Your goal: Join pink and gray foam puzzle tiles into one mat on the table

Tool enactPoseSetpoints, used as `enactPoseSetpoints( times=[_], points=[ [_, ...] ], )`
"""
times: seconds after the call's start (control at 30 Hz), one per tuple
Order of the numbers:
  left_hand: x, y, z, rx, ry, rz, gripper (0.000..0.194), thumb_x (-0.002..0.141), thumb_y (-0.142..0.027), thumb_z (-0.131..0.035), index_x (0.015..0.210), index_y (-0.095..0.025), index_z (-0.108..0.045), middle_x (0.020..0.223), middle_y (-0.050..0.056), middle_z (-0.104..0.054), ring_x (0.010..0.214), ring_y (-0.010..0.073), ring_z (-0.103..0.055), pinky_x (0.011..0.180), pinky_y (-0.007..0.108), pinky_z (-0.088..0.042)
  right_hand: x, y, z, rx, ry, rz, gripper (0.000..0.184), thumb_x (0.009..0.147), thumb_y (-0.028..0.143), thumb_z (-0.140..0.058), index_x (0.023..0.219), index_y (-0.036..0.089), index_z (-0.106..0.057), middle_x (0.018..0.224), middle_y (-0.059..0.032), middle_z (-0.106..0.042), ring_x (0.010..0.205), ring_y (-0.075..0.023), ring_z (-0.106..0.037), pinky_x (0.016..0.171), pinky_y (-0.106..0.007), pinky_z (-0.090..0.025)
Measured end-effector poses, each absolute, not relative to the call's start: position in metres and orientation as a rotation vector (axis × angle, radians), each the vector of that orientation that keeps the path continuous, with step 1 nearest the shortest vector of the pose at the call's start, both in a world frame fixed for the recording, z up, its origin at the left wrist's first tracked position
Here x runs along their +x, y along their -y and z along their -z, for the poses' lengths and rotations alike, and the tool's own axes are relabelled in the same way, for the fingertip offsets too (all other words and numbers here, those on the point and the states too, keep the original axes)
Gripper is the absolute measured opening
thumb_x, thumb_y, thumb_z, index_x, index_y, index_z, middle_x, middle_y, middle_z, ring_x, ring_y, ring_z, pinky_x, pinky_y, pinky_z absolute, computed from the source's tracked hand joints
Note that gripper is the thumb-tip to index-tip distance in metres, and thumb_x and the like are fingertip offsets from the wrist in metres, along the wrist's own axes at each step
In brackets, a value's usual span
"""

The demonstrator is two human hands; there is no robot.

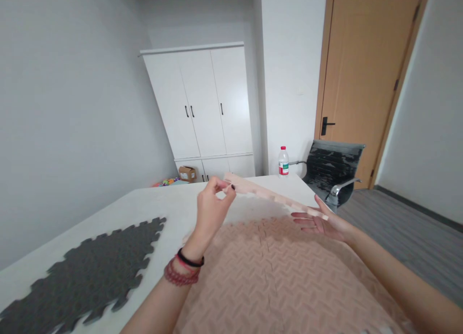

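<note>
My left hand [214, 206], with bracelets at its wrist, is closed in a pinch on one end of a long pink foam edging strip [267, 194]. A small dark spot shows at the thumb tip. The strip slants down to the right, its toothed edge facing me. At its other end my right hand [320, 223] is open, palm up and fingers stretched out, with the strip crossing between thumb and palm. Below both hands lies a pink foam mat [260, 271] with a raised pattern and a jagged seam running down its middle.
A dark grey foam mat [97, 264] with toothed edges lies to the left on the white table [173, 199]. A bottle with a red cap [283, 161] stands at the far edge. Beyond are a black chair [334, 167], a cardboard box [187, 173] and white cabinets [202, 92].
</note>
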State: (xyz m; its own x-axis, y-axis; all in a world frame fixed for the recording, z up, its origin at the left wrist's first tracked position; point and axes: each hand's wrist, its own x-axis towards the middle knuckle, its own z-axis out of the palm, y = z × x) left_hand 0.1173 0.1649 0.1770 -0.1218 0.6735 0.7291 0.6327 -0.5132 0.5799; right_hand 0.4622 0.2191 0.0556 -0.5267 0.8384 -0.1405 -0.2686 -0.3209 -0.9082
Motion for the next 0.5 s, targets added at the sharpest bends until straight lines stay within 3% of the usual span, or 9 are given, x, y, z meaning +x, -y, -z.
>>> enactPoseSetpoints(
  times=[0.13, 0.23, 0.37, 0.5],
  points=[
    [0.137, -0.196, -0.150, 2.286, -1.343, -1.435, 0.006, 0.083, -0.026, -0.047, 0.080, -0.020, -0.048, 0.086, -0.001, -0.063, 0.089, 0.0123, -0.062, 0.082, 0.026, -0.047, 0.504, -0.250, -0.046, -1.102, 0.918, -1.530, 0.043, 0.080, 0.054, -0.060, 0.109, 0.023, -0.056, 0.103, -0.0084, -0.068, 0.100, -0.0219, -0.064, 0.086, -0.035, -0.054],
    [0.147, -0.225, -0.115, 2.411, -1.286, -1.157, 0.008, 0.085, -0.025, -0.045, 0.082, -0.020, -0.051, 0.084, -0.001, -0.063, 0.083, 0.0121, -0.060, 0.080, 0.026, -0.046, 0.538, -0.285, -0.034, -1.287, 0.978, -1.330, 0.040, 0.080, 0.054, -0.058, 0.103, 0.022, -0.059, 0.098, -0.0090, -0.070, 0.092, -0.0221, -0.067, 0.079, -0.035, -0.057],
    [0.153, -0.264, -0.067, 2.473, -1.362, -0.897, 0.009, 0.086, -0.024, -0.049, 0.085, -0.017, -0.055, 0.083, 0.000, -0.063, 0.080, 0.0135, -0.059, 0.078, 0.030, -0.046, 0.561, -0.328, -0.017, -1.313, 1.233, -1.288, 0.039, 0.078, 0.049, -0.060, 0.105, 0.020, -0.062, 0.108, -0.0088, -0.068, 0.098, -0.0229, -0.065, 0.090, -0.039, -0.052],
    [0.153, -0.287, -0.037, 2.474, -1.466, -0.719, 0.019, 0.088, -0.033, -0.053, 0.088, -0.015, -0.058, 0.085, 0.001, -0.062, 0.082, 0.0146, -0.059, 0.079, 0.035, -0.048, 0.563, -0.358, -0.004, -1.372, 1.360, -1.250, 0.044, 0.070, 0.047, -0.069, 0.105, 0.021, -0.065, 0.111, -0.0068, -0.068, 0.106, -0.0258, -0.062, 0.099, -0.044, -0.045]
  ],
)
